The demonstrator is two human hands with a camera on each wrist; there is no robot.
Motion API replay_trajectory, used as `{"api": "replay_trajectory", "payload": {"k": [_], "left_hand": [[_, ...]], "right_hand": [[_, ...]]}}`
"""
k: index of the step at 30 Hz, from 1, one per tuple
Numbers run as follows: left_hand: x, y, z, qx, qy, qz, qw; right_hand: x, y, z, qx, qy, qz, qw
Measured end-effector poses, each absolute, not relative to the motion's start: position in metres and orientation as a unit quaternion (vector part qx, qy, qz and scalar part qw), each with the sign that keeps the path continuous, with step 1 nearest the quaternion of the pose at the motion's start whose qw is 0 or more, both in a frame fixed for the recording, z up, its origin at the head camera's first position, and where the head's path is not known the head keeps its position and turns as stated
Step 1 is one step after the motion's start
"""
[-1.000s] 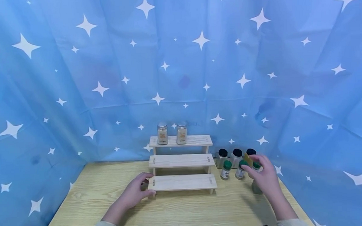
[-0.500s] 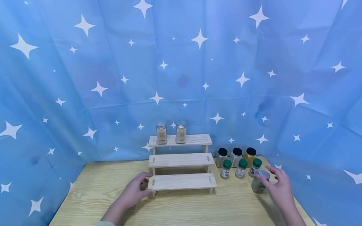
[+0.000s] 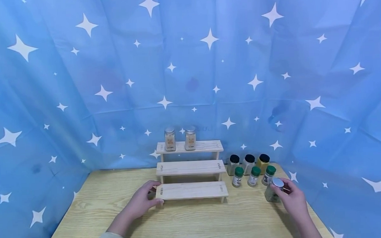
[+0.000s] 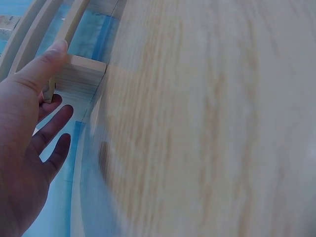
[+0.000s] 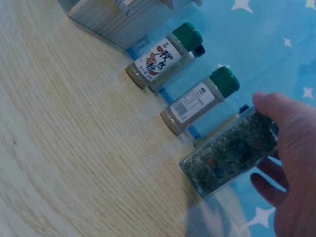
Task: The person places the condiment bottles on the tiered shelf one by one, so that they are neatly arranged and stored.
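Note:
A three-step wooden rack [image 3: 191,191] stands in the middle of the table in the head view. My left hand [image 3: 145,200] holds the left end of its lowest step, thumb at the front, as the left wrist view shows up close. At the right, my right hand [image 3: 293,196] grips a square glass spice jar [image 3: 272,193] with a silver lid, thumb and fingers near its top. Dried green herbs fill this jar in the right wrist view. Two silver-lidded jars [image 3: 170,140] of pale contents stand on the top step.
Between the rack and my right hand stand several spice bottles: green-capped ones [image 3: 237,178] in front, black-lidded jars [image 3: 248,164] behind. The wooden table [image 3: 194,224] ends at a blue star-patterned curtain [image 3: 188,63] at the back and sides.
My right hand has moved down and right from above the green-capped bottles to the silver-lidded herb jar and closed round its top. My left hand has stayed on the rack.

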State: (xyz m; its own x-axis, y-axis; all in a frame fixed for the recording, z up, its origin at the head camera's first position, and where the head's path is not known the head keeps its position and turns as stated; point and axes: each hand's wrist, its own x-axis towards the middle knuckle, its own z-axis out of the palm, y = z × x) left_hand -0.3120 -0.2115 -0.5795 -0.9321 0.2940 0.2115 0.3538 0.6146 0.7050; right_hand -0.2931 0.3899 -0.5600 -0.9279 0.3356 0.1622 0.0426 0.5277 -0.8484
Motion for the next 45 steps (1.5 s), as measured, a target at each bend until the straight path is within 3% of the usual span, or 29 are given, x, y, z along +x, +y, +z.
{"api": "replay_trajectory", "payload": {"k": [10, 17, 32, 39, 45], "left_hand": [[-0.309, -0.211, -0.578, -0.182, -0.896, -0.403, 0.041], [-0.309, -0.211, -0.578, -0.184, -0.895, -0.403, 0.045], [-0.309, -0.211, -0.577, -0.188, -0.896, -0.4, 0.043], [-0.309, -0.212, -0.578, -0.186, -0.895, -0.402, 0.045], [-0.31, -0.212, -0.579, -0.181, -0.894, -0.408, 0.038]], "right_hand": [[-0.288, 0.369, -0.551, -0.135, -0.841, 0.47, 0.231], [-0.294, 0.358, -0.534, -0.094, -0.826, 0.48, 0.28], [-0.303, 0.322, -0.481, -0.024, -0.826, 0.492, 0.274], [-0.322, 0.29, -0.464, 0.02, -0.804, 0.512, 0.301], [-0.347, 0.262, -0.445, 0.049, -0.788, 0.54, 0.291]]}}
